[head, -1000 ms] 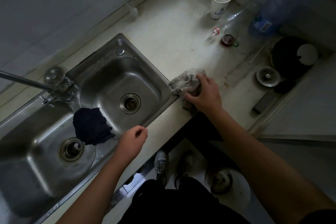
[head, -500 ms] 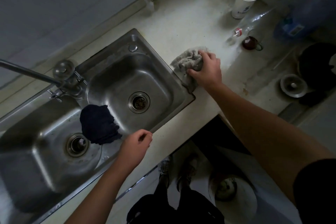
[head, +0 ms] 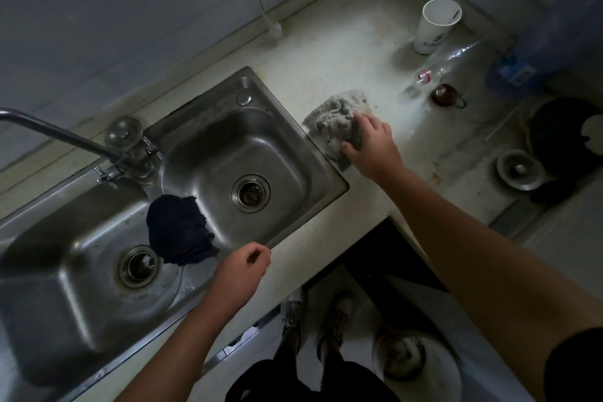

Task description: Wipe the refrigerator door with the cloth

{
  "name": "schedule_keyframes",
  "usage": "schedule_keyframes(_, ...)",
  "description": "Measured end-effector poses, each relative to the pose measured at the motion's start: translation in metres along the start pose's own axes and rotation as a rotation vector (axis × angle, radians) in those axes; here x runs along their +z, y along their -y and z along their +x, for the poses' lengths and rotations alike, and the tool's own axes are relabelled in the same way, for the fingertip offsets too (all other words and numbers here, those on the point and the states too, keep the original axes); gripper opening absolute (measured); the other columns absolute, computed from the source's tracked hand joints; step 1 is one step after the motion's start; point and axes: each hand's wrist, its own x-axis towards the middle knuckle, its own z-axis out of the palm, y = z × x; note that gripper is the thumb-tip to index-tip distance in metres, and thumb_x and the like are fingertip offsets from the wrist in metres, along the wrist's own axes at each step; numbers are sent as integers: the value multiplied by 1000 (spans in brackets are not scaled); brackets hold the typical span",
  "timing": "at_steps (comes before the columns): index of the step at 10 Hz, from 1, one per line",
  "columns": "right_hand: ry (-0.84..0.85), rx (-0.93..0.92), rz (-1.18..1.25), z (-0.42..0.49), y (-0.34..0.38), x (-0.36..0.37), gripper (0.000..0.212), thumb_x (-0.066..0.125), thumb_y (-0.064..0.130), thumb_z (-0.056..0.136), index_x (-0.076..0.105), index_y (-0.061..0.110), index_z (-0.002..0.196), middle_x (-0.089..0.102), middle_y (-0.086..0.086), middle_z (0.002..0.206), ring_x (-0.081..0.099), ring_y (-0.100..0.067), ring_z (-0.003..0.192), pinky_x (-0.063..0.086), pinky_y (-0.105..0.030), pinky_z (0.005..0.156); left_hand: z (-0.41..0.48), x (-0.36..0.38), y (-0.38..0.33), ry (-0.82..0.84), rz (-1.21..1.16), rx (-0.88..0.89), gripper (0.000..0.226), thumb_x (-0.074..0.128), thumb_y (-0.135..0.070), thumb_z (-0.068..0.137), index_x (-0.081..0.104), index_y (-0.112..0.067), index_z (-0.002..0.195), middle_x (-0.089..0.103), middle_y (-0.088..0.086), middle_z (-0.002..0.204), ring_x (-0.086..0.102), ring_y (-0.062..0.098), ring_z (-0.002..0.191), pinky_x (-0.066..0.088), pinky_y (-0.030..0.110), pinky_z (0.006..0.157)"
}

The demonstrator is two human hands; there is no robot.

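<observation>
A crumpled grey cloth (head: 336, 114) lies on the pale countertop (head: 326, 49) just right of the sink's rim. My right hand (head: 372, 143) grips its near side, fingers curled into the fabric. My left hand (head: 243, 266) hovers over the sink's front edge with fingers loosely curled and nothing in it. No refrigerator door shows in this view.
A steel double sink (head: 287, 127) with a tap (head: 65, 132) fills the left. A dark blue cloth (head: 177, 228) hangs over its divider. A white paper cup (head: 434, 26), a lying plastic bottle (head: 450, 68), a dark red cup (head: 443, 95) and a stove burner (head: 518, 170) sit to the right.
My right hand has slid the grey cloth away from the counter's front edge toward the wall, along the sink's rim. My left hand stays over the sink's front edge.
</observation>
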Motion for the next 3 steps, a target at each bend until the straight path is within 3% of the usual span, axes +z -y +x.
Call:
schedule_keyframes(1,138,18,36,-6,1,-18,75,63,34,97,26,17,159,37,-10,160,32,-32,147,35,-54,118,-4,1,0,-6,-8,16,12,59,-46,83,70,-41,83,75,-4,82,73,21,82,60,53,86)
schedule_keyframes(3,20,160,180,-91,-19,-27,41,65,33,97,61,15,133,67,-10,130,64,-27,117,46,-33,96,-28,9,11,-39,2,77,29,52,-53,74,69,-30,82,75,2,81,72,24,82,57,48,85)
